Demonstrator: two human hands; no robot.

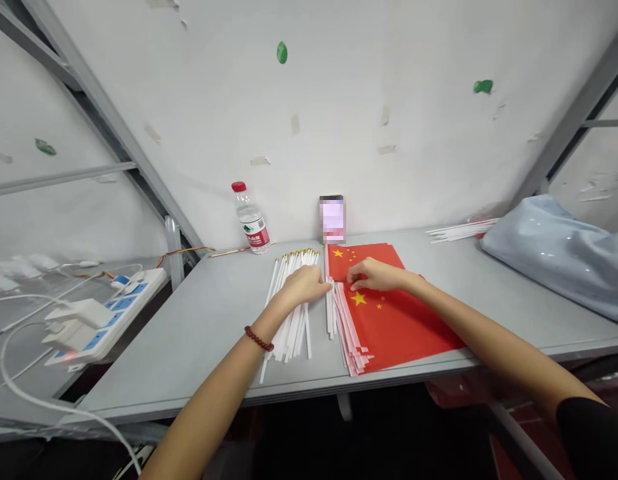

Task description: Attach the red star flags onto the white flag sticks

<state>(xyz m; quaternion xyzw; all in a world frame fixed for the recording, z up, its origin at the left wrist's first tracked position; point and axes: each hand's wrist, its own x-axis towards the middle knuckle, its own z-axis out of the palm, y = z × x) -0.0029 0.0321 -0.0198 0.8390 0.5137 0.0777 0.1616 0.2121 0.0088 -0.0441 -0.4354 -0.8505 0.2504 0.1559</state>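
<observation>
A stack of red flags with yellow stars (413,327) lies at the table's front edge, its white sleeve edges fanned out on the left. Behind it is another red flag (383,254). White sticks with gold tips (291,333) lie in a loose bunch to the left. My left hand (307,285) is over the sticks, fingers bent together, its fingertips by the white strips (331,313) at the flags' left side; what it pinches is too small to name. My right hand (367,273) has curled fingers at the flags' upper left part; whether cloth is between them is hidden.
A water bottle (253,227) and a lit phone (333,219) stand by the wall. White sticks (461,231) and a pale blue bag (553,257) lie at right. A power strip (113,313) with cables is at left.
</observation>
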